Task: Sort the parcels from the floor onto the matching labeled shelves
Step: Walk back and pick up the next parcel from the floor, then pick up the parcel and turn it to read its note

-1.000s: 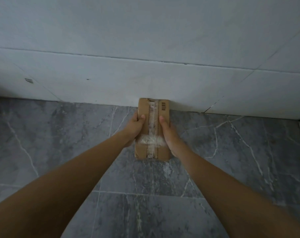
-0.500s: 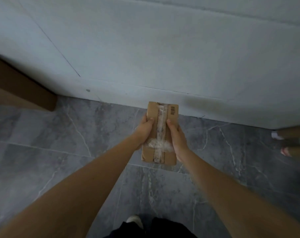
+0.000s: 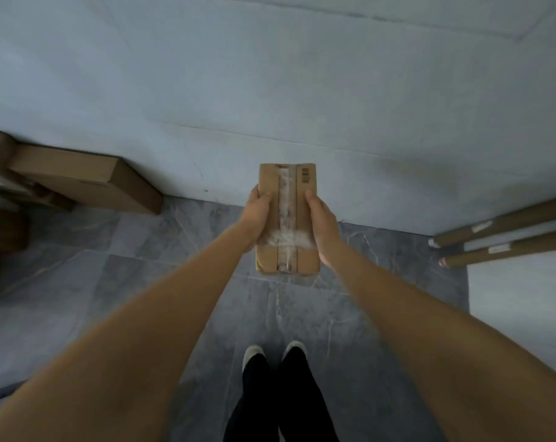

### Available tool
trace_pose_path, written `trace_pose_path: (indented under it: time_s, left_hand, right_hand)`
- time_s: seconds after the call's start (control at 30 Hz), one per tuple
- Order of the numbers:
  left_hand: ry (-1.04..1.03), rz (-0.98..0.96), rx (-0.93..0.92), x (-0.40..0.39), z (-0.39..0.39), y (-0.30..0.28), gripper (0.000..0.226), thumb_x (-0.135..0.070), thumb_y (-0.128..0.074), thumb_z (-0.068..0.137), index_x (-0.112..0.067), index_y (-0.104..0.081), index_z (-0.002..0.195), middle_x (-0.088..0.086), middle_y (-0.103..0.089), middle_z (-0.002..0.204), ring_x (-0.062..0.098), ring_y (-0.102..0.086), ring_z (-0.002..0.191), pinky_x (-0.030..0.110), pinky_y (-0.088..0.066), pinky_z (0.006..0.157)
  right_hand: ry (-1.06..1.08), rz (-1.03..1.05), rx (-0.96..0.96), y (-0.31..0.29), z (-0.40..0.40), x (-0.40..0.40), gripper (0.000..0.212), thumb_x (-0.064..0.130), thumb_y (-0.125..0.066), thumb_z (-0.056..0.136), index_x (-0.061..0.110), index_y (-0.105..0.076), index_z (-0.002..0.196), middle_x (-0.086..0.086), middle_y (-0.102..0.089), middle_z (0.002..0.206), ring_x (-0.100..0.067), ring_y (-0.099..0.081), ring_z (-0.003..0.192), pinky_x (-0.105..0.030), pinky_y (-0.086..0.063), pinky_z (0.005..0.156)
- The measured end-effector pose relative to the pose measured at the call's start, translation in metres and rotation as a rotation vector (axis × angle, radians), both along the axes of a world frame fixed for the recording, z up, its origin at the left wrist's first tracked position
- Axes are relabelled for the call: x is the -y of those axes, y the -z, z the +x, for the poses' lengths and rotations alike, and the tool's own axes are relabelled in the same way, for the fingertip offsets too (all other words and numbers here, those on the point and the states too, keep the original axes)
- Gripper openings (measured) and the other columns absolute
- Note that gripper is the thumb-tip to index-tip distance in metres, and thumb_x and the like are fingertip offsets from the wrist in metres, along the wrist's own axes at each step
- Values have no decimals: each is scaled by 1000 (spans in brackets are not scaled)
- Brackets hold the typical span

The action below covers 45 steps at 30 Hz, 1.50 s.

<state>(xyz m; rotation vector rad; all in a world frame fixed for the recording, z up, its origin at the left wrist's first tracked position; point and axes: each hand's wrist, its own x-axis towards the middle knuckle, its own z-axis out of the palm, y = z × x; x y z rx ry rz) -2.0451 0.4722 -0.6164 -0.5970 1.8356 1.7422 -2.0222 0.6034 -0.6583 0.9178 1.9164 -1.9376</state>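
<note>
A small brown cardboard parcel [image 3: 287, 199], sealed with clear tape down its middle and printed with a barcode near its top right, is held in the air in front of me. My left hand [image 3: 258, 218] grips its left side with the thumb on top. My right hand [image 3: 321, 223] grips its right side the same way. The parcel is above the grey marble floor [image 3: 142, 266], close to the pale wall. No shelves are in view.
A long brown cardboard box [image 3: 85, 178] lies on the floor against the wall at the left, with more boxes [image 3: 2, 228] at the left edge. Three cardboard tubes [image 3: 506, 237] lie at the right. My feet [image 3: 275, 355] stand below the parcel.
The parcel has come up off the floor with both hands still on it. The view has pulled back, and the boxes, tubes and my feet have come into sight.
</note>
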Motion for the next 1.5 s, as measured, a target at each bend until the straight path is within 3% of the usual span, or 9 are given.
trace_pose_path:
  time_s: [0.07,0.2,0.37,0.6,0.83,1.1,1.27,1.37,1.5]
  left_hand:
    - [-19,12,18,4,17,-40,39,-23,-29,107,-19,-38,145,11,-58,131,23,-60,100,34,-51,78]
    - [0,-6,-18,7,49,-112,36,-24,-30,106,-17,-39,140,9,-59,123,20,-61,91,33,-52,71]
    - [63,-12,-168,9,77,-201,39,-23,-34,105,-15,-39,143,9,-58,126,25,-58,102,35,-48,80]
    - [95,-28,-341,16,104,-337,36,-26,-33,106,-13,-45,137,7,-59,117,20,-58,92,29,-46,68]
    - [103,-83,-561,-1,109,-463,40,-32,-31,106,-19,-42,143,8,-57,132,24,-56,108,35,-46,88]
    - [101,-67,-711,-17,132,-551,35,-26,-32,107,-13,-46,135,4,-57,118,21,-54,101,32,-42,84]
    - [45,-107,-862,-21,149,-588,29,-25,-35,106,-9,-55,120,6,-60,111,24,-57,101,35,-45,85]
    - [20,-121,-925,-16,154,-609,28,-26,-38,105,-9,-59,112,6,-63,105,26,-59,100,39,-50,89]
    - [29,-186,-1013,-11,157,-633,25,-27,-44,103,-8,-61,102,3,-62,95,21,-55,88,29,-44,74]
  right_hand:
    - [6,-19,-4,-37,14,2,37,60,-54,91,32,-67,112,0,-71,123,-22,-67,114,-46,-50,106]
    - [47,-41,-48,-111,47,5,37,57,-56,93,29,-69,113,-2,-72,120,-24,-68,110,-47,-53,102]
    - [120,-17,-161,-200,81,7,56,63,-59,85,23,-70,123,-1,-74,117,-23,-71,106,-47,-56,99]
    - [133,30,-298,-347,102,3,41,59,-58,90,23,-74,102,-3,-76,105,-24,-72,99,-44,-57,96]
    - [167,3,-498,-468,103,-10,46,62,-59,86,23,-74,105,-4,-76,107,-25,-73,99,-47,-58,94]
    - [181,-15,-667,-552,128,-25,60,68,-61,73,22,-74,109,-5,-76,110,-25,-73,101,-48,-58,94]
    - [188,31,-769,-600,146,-24,41,51,-55,95,16,-71,109,-7,-74,108,-23,-70,100,-42,-58,93]
    - [212,48,-803,-619,151,-20,36,51,-55,96,19,-70,104,-4,-72,104,-23,-69,100,-42,-57,92]
    - [268,114,-862,-643,157,-17,41,53,-53,97,18,-70,112,-2,-71,109,-22,-67,104,-42,-54,96]
